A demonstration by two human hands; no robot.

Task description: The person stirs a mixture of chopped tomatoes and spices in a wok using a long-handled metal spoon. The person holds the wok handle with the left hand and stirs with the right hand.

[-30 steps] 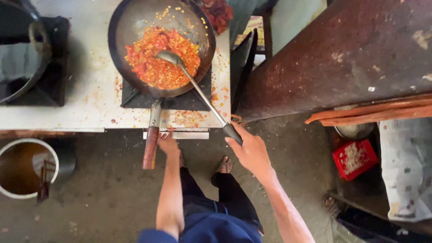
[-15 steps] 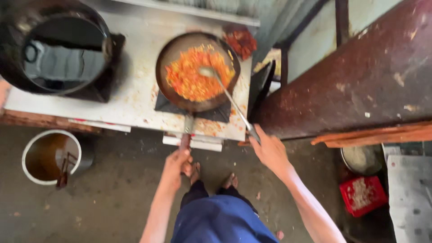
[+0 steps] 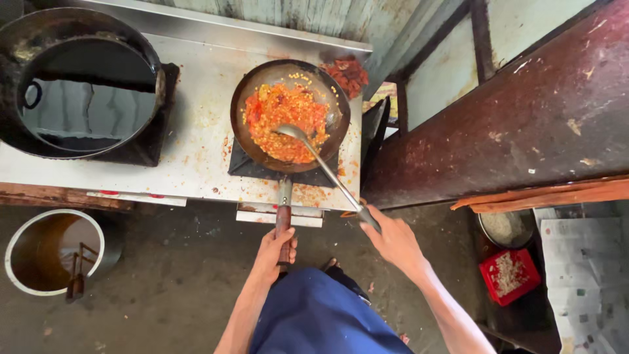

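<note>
Orange-red food fills the dark wok (image 3: 289,118) on the stained steel table (image 3: 190,151), the left hand (image 3: 275,248) closed around its wooden handle (image 3: 283,226) while the right hand (image 3: 392,237) grips the long ladle (image 3: 321,164) resting in the food.

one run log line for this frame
left hand: grips wok handle | right hand: holds ladle, bowl in orange-red food | wok: on stove

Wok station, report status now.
Left hand gripping wok handle. Right hand holding ladle, bowl in orange-red food. Wok on burner. Nothing in the way.
</note>
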